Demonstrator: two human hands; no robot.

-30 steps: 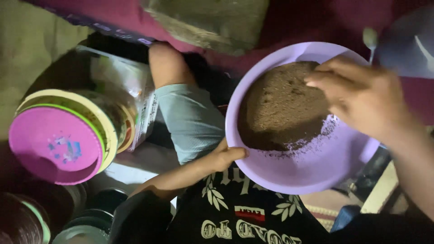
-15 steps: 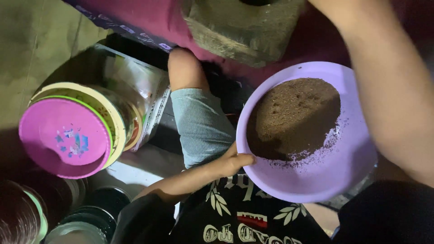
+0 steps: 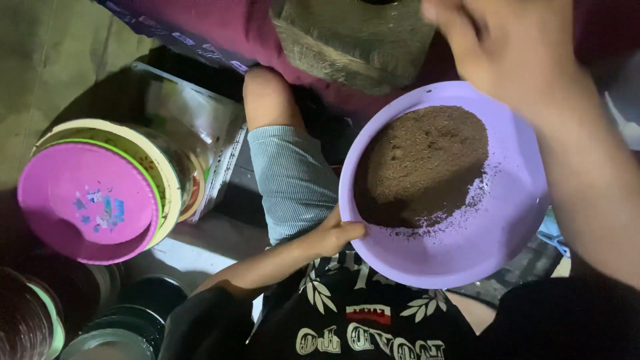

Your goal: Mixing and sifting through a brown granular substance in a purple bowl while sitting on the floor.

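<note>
Lilac plate of brown powder, held at one edge only

Nearest us, our left hand [image 3: 333,235] clamps thumb-over-rim on the lilac plate [image 3: 507,220]; the brown powder [image 3: 420,163] lies heaped toward the far-left side, so a tilt could spill it; beyond, our right hand [image 3: 507,47] hovers, fingers loosely curled together, holding nothing we can see.

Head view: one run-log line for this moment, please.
left hand: grips purple bowl rim | right hand: raised above bowl | contents: brown powder
</note>
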